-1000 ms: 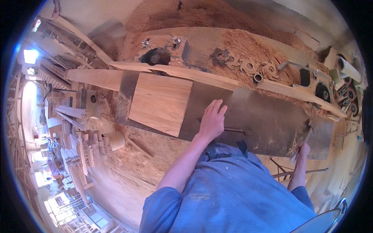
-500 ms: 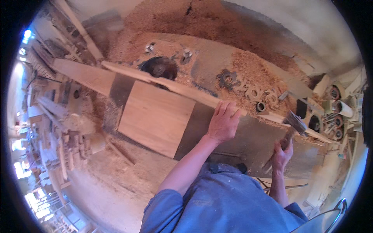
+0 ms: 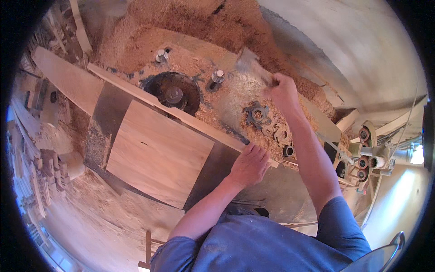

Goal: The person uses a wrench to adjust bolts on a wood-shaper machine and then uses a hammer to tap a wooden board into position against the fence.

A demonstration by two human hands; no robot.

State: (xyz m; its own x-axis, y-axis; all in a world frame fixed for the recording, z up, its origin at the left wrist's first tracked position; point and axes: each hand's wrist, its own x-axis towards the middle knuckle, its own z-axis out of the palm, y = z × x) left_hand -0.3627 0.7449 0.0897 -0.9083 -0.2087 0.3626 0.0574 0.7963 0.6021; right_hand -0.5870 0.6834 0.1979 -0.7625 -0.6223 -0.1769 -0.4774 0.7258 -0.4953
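Near its right end, my left hand (image 3: 250, 165) grips a long wooden strip (image 3: 199, 126), fingers curled over the edge. The strip lies slantwise over the machine table, along a round opening with a metal spindle (image 3: 173, 95). A flat wooden board (image 3: 158, 152) rests against its near side. Raised over the far part of the table, my right hand (image 3: 283, 90) is closed round the handle of a hammer (image 3: 248, 61), whose head is blurred by motion. Toothed cutter heads (image 3: 257, 114) and a dark metal ring (image 3: 288, 151) lie below my right forearm.
Two metal posts, one a bolt (image 3: 217, 77), stand beside the opening. Wood shavings (image 3: 136, 50) cover the far table and heap up behind it. Rollers (image 3: 364, 133) on a feed unit are at the right. Stacked timber offcuts (image 3: 43, 174) lie at the left.
My right hand has swung the hammer up and leftward, from the table's right side to above the shavings. My left hand stays on the strip. The view has shifted.
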